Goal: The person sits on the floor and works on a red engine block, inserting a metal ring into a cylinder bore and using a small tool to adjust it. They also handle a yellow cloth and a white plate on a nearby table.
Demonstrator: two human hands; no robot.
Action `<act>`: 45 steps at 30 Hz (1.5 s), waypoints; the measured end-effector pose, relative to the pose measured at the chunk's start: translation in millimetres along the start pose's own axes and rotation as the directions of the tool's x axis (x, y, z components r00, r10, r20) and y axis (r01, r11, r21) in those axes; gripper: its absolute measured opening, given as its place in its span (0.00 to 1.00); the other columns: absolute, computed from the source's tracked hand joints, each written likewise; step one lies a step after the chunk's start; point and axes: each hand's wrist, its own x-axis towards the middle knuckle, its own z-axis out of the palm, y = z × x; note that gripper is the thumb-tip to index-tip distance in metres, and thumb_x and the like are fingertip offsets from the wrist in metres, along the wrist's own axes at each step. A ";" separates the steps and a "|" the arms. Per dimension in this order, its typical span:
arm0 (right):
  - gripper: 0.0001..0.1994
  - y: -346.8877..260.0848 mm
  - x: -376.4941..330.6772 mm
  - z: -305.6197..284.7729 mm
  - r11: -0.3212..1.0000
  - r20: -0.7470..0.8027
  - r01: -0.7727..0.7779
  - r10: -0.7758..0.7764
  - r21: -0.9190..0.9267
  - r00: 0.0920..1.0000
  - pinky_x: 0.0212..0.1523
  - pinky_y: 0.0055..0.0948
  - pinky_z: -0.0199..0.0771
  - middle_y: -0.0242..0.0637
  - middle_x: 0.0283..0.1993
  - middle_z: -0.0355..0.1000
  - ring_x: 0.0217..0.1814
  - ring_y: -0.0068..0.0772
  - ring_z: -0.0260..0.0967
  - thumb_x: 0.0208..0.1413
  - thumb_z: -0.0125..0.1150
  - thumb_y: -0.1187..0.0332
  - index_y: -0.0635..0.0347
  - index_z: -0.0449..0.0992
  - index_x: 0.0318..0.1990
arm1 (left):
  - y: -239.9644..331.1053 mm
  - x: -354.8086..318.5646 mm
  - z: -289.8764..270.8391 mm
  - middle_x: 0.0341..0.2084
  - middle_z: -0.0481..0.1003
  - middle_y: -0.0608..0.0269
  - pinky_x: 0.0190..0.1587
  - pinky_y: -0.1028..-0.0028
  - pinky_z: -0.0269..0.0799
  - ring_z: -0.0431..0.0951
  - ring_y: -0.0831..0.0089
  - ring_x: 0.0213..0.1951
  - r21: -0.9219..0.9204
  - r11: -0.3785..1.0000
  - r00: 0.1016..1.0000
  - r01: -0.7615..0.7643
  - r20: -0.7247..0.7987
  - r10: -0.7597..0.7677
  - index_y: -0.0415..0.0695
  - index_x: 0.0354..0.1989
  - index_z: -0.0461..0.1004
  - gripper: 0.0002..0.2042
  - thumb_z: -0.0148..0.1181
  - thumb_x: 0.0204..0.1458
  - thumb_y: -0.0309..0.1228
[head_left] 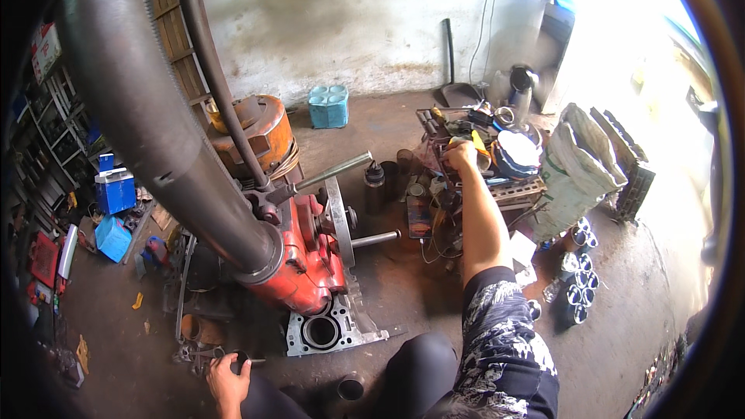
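Observation:
My right hand [461, 154] is stretched far forward over the cluttered metal tool stand [512, 198], its fingers closed. What lies in them is too small to make out; yellow and dark items touch the space beside it. My left hand [225, 382] is low at the left by my knee, fingers curled against a small dark round piece [242, 358] whose kind I cannot tell. Between the hands stands a red drilling or boring machine [299, 264] with a thick grey column [151, 85]. Under its head lies a grey metal engine block [353, 326] with a round bore.
A silver handle bar [376, 239] juts right from the machine. A white sack [578, 171] stands beside the tool stand, with several shiny cylinder sleeves [580, 291] on the floor near it. Further back are a turquoise box [328, 107] and a dustpan [461, 95].

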 end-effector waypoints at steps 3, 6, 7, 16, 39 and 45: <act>0.07 9.3 27.3 6.7 0.938 -0.067 0.240 -0.264 -0.250 0.962 0.43 0.40 0.79 0.54 0.34 0.79 0.39 0.49 0.80 0.46 0.59 0.76 0.61 0.84 0.31 | 5.6 4.6 -0.7 0.35 0.81 0.60 0.52 0.59 0.71 0.78 0.56 0.45 0.034 0.998 0.998 0.055 0.017 -0.055 0.43 0.38 0.81 0.16 0.72 0.43 0.38; 0.09 7.5 45.2 13.3 0.897 0.033 0.276 -0.282 -0.344 0.959 0.46 0.47 0.78 0.63 0.37 0.76 0.44 0.62 0.77 0.50 0.56 0.74 0.67 0.82 0.33 | 11.1 11.8 0.4 0.35 0.82 0.60 0.52 0.58 0.71 0.78 0.57 0.45 0.058 0.994 0.995 0.090 0.037 -0.092 0.44 0.38 0.81 0.16 0.72 0.44 0.38; 0.10 5.0 48.1 17.2 0.899 0.038 0.230 -0.233 -0.373 0.972 0.46 0.47 0.78 0.64 0.38 0.76 0.45 0.62 0.77 0.52 0.55 0.73 0.69 0.81 0.34 | 12.5 14.5 1.5 0.35 0.82 0.60 0.51 0.58 0.71 0.78 0.57 0.45 0.070 0.994 0.996 0.080 0.035 -0.083 0.44 0.38 0.81 0.16 0.72 0.44 0.39; 0.12 -27.2 44.1 31.2 0.789 0.091 0.270 -0.265 -0.552 0.960 0.49 0.48 0.78 0.62 0.41 0.77 0.47 0.59 0.77 0.56 0.52 0.71 0.69 0.81 0.38 | 19.3 25.6 11.7 0.35 0.82 0.60 0.52 0.57 0.71 0.78 0.54 0.44 0.095 0.993 0.995 0.068 0.061 -0.074 0.45 0.41 0.81 0.17 0.71 0.46 0.41; 0.12 -28.2 35.8 31.7 0.743 0.085 0.295 -0.308 -0.601 0.948 0.46 0.48 0.79 0.57 0.41 0.78 0.45 0.57 0.79 0.56 0.52 0.71 0.64 0.83 0.38 | 20.8 28.6 11.7 0.36 0.82 0.60 0.50 0.59 0.73 0.79 0.56 0.44 0.089 0.991 0.992 0.101 0.066 -0.107 0.44 0.42 0.81 0.18 0.70 0.46 0.42; 0.14 -15.8 25.2 0.0 0.553 0.050 0.251 -0.352 -0.794 0.935 0.54 0.48 0.74 0.52 0.55 0.73 0.56 0.58 0.71 0.56 0.52 0.68 0.58 0.82 0.45 | 25.1 28.6 8.8 0.37 0.83 0.59 0.49 0.59 0.73 0.80 0.57 0.44 0.076 0.992 0.991 0.102 0.074 -0.108 0.44 0.42 0.81 0.17 0.69 0.47 0.41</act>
